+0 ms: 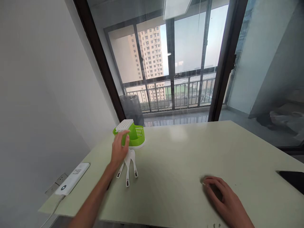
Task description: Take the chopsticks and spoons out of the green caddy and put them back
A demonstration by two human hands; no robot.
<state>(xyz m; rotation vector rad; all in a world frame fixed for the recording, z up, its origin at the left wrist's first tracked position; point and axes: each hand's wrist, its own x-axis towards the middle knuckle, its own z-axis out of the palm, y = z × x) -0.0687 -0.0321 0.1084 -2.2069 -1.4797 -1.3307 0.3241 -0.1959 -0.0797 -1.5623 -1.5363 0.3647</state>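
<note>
My left hand reaches to the front of a green and white cutlery caddy at the left back of the table. Its thumb and fingers are apart, with nothing visible between them. The caddy has slotted sides and a white slatted top. Just below that hand lie three white spoons, handles fanned toward me, with dark marks at the handle ends; the hand partly covers their upper ends. On the right, my right hand rests on the tabletop, thumb and forefinger pinched together. Whatever may be at its fingertips is too small to make out.
A white power strip with a cable lies along the table's left edge, by the wall. A black flat object sits at the right edge. Behind the pale table stands a dark-framed glass door.
</note>
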